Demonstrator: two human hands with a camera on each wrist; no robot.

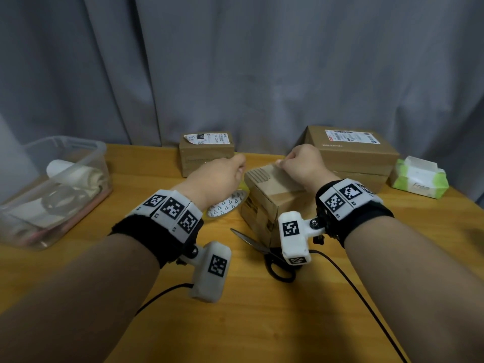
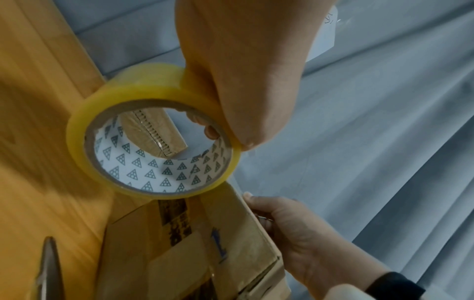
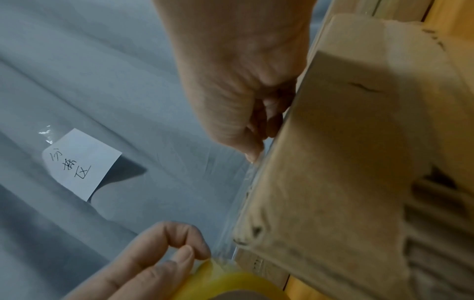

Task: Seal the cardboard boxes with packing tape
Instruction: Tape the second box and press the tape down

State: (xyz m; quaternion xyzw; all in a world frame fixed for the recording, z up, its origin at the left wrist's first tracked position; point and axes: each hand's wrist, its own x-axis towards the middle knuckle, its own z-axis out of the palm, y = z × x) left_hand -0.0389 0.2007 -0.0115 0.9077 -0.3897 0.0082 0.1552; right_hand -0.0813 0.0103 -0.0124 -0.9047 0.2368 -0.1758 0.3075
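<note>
A small brown cardboard box (image 1: 272, 197) stands mid-table in the head view. My left hand (image 1: 239, 165) grips a roll of clear yellowish packing tape (image 1: 226, 204) just left of the box; in the left wrist view the tape roll (image 2: 153, 130) has my fingers (image 2: 210, 130) through its core. My right hand (image 1: 281, 162) pinches the tape's free end at the box's far top edge. The clear tape strip (image 3: 237, 203) runs from the roll (image 3: 225, 284) along the box top (image 3: 346, 162) to my right thumb (image 3: 252, 154).
Black-handled scissors (image 1: 264, 248) lie in front of the box. Two labelled cardboard boxes (image 1: 207, 153) (image 1: 353, 153) stand at the back by a grey curtain. A clear plastic tub (image 1: 52, 184) sits at left and a tissue pack (image 1: 419, 179) at right. Cables trail across the near table.
</note>
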